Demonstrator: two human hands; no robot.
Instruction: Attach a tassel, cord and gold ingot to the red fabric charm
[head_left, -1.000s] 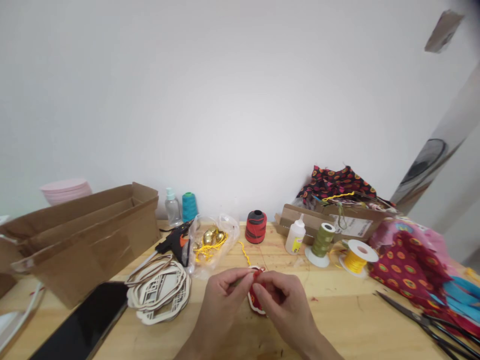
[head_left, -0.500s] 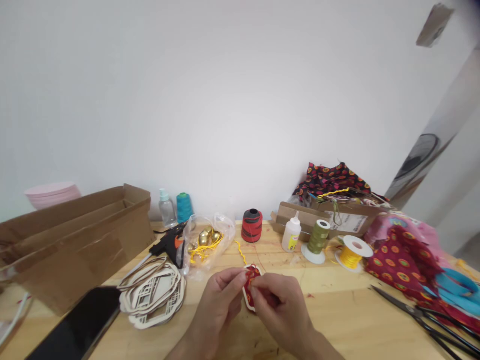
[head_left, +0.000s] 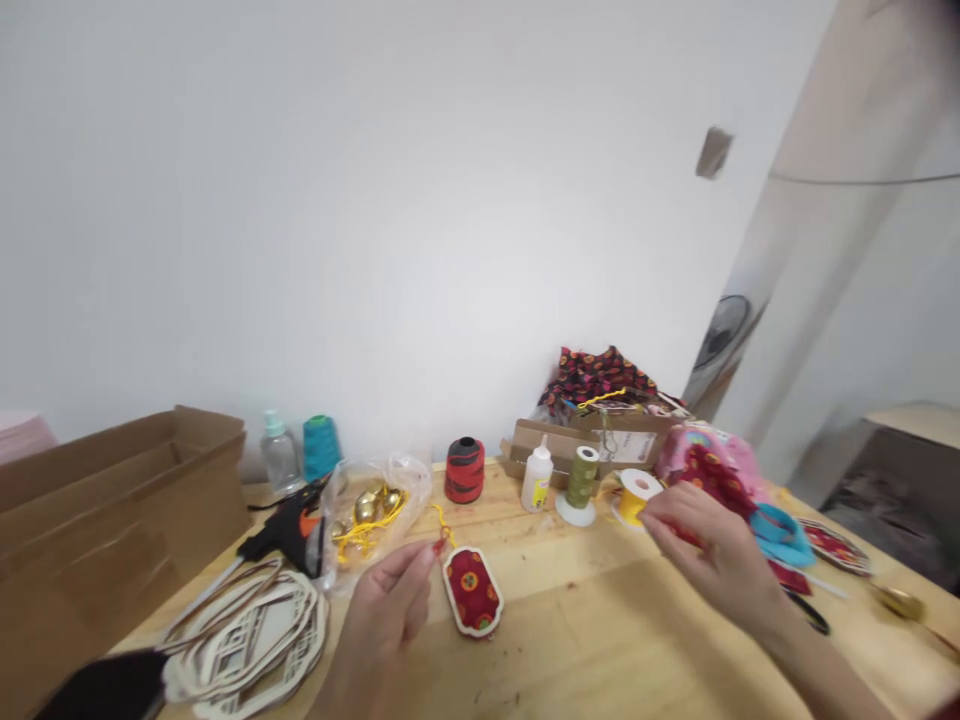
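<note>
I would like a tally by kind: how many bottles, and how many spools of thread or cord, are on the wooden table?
Bottles: 2 (clear bottle with mint-green top, white squeeze bottle)
Spools: 4 (teal thread cone, red-and-black thread cone, olive-green thread spool, white spool of yellow cord)
Total: 6

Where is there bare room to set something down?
The pale wooden tabletop is mostly bare between the cream-edged dark-red fabric plaque and the right hand. It's crowded at left, around the cream cutout wooden frames and black plastic glue gun.

A plain white wall (head_left: 420, 220) rises behind the pale wooden worktop (head_left: 577, 640). Soft light brightens the wall's middle.
</note>
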